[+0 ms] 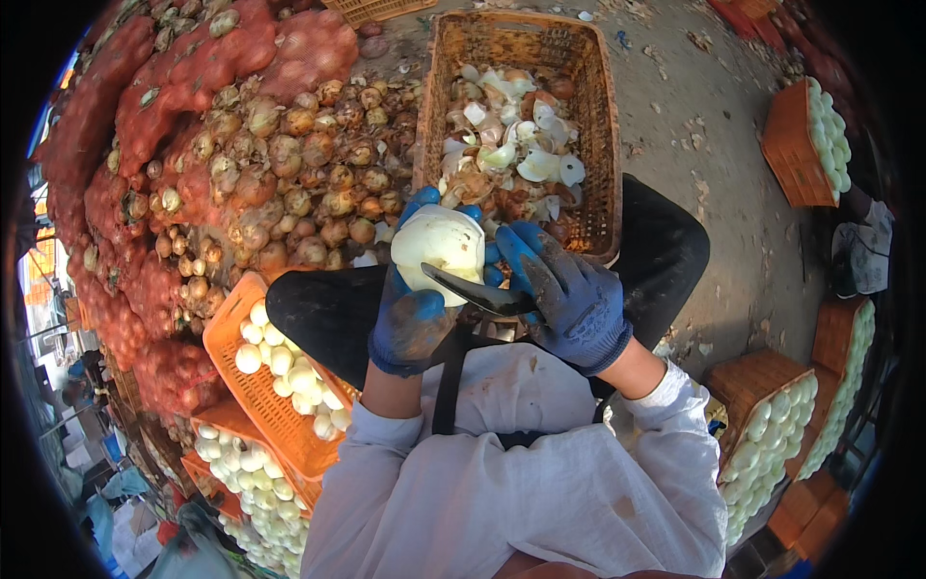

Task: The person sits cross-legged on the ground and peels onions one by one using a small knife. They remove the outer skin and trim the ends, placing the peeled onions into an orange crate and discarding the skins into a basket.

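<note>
My left hand, in a blue coated work glove, grips a large peeled onion from its left side and underneath. A curved dark knife blade lies across the lower front of that onion, touching it. The knife's handle is hidden in my gloved right hand, which is closed around it. Both hands are above my lap. Just beyond them stands a worn orange plastic crate holding onion skins and cut scraps.
Unpeeled onions lie heaped at the left, before red mesh sacks. An orange crate of peeled onions is by my left knee. More full crates stand right. Another person's leg shows at the far right.
</note>
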The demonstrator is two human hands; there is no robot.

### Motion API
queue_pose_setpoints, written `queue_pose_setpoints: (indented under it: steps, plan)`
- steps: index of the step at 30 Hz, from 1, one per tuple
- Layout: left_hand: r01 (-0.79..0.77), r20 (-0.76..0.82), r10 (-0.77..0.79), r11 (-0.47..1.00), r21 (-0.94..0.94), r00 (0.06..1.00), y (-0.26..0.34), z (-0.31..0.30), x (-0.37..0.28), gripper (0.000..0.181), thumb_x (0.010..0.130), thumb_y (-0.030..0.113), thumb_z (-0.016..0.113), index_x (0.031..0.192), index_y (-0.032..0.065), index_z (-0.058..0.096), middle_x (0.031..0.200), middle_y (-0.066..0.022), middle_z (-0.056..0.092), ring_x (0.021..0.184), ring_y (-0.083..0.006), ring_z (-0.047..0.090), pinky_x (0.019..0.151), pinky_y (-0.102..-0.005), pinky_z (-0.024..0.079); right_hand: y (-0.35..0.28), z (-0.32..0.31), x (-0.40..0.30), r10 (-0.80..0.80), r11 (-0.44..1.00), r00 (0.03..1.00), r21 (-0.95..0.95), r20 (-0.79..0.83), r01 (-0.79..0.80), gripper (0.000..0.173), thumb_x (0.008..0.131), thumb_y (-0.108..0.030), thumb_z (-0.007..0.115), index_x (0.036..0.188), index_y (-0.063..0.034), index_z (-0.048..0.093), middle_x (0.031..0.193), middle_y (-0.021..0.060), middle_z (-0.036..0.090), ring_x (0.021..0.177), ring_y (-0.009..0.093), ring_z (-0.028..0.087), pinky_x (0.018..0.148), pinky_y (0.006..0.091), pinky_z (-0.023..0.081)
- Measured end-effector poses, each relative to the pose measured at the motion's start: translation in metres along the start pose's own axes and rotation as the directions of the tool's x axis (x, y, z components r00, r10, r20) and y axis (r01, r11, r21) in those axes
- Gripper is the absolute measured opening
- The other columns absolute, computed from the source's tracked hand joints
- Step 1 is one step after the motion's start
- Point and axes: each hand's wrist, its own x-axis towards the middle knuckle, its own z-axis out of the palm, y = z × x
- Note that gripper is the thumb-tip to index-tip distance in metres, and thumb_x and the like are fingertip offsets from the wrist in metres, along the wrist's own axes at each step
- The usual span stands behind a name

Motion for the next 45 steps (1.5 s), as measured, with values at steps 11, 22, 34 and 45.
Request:
queue_pose_setpoints:
  steps: [11, 22, 34, 45]
  plan:
    - [-0.132, 0.015, 0.134, 0.949, 0.286, 0.991, -0.011, -0.015, -0.012, 0.100, 0.061, 0.023, 0.091, 0.141, 0.0088, 0.034, 0.128, -0.0134, 0.053, 0.113, -0.0266, 0.059, 0.092, -0.0394, 0.054, 0.015, 0.025, 0.017, -0.237, 0.941, 0.929, -0.306, -0.283, 0.147, 0.050, 0.080, -0.018, 0.060, 0.130, -0.0110, 0.057, 0.116, 0.0105, 0.063, 0.075, 0.015, 0.065, 0.060, 0.0290, 0.053]
    - [-0.326, 0.325, -0.026, -0.049, 0.944, 0.945, 0.007, -0.011, 0.003, 0.104, 0.054, 0.019, 0.089, 0.143, 0.0039, 0.037, 0.140, -0.0158, 0.045, 0.125, -0.0303, 0.051, 0.103, -0.0425, 0.044, 0.035, 0.025, 0.011, 0.216, 0.355, 0.902, 0.831, 0.372, -0.428, 0.073, 0.081, -0.032, 0.076, 0.139, -0.0007, 0.044, 0.108, 0.0115, 0.065, 0.098, 0.017, 0.062, 0.088, 0.0331, 0.050]
    - [-0.367, 0.325, 0.207, 0.211, 0.906, 0.923, -0.018, -0.012, -0.004, 0.094, 0.062, 0.026, 0.090, 0.140, 0.0017, 0.042, 0.130, -0.0171, 0.055, 0.118, -0.0269, 0.058, 0.103, -0.0389, 0.044, 0.011, 0.030, 0.004, 0.251, 0.339, 0.928, 0.873, 0.276, -0.352, 0.079, 0.075, -0.027, 0.082, 0.138, 0.0016, 0.043, 0.123, 0.0136, 0.062, 0.111, 0.018, 0.059, 0.098, 0.0334, 0.046]
    - [-0.301, 0.316, 0.050, 0.475, 0.827, 0.947, -0.018, -0.032, 0.002, 0.095, 0.062, 0.023, 0.089, 0.140, 0.0002, 0.041, 0.132, -0.0136, 0.056, 0.120, -0.0212, 0.055, 0.105, -0.0369, 0.042, 0.005, 0.034, 0.006, 0.314, 0.404, 0.905, 0.822, 0.288, -0.402, 0.054, 0.076, -0.018, 0.082, 0.120, 0.0018, 0.059, 0.104, 0.0082, 0.068, 0.092, 0.013, 0.062, 0.086, 0.0298, 0.050]
